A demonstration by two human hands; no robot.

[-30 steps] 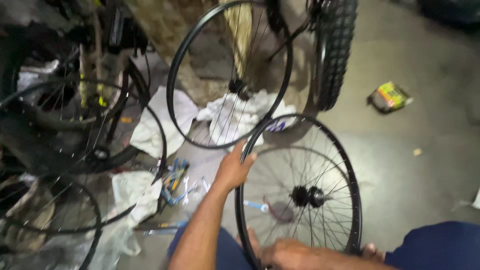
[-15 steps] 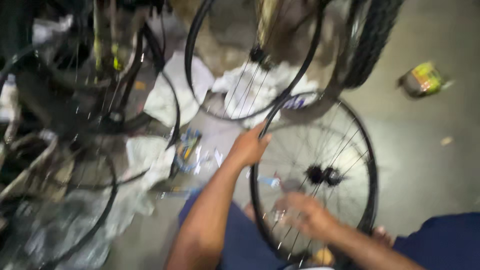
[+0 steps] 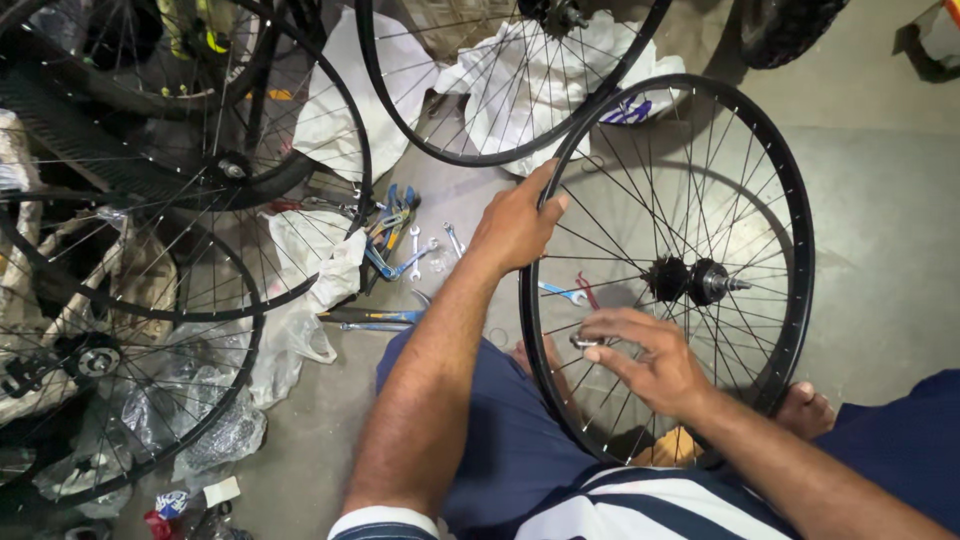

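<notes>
A black spoked bicycle wheel (image 3: pixel 790 190) stands upright on the concrete floor between my knees. My left hand (image 3: pixel 515 225) grips its rim at the upper left. My right hand (image 3: pixel 645 360) is down among the spokes below the black hub (image 3: pixel 690 280), pinching a small silver tool (image 3: pixel 582 341) against a spoke.
A second bare wheel (image 3: pixel 470 150) leans behind, over white cloths (image 3: pixel 520 75). Several more wheels (image 3: pixel 150 300) and plastic bags (image 3: pixel 290 330) crowd the left. Wrenches and blue-handled pliers (image 3: pixel 395 235) lie on the floor left of my left hand. A knobby tyre (image 3: pixel 780 30) is at the top right.
The view has dropped and moved closer to the wheel. My right hand has risen from the lower rim into the spokes near the hub. My left hand keeps its grip on the rim.
</notes>
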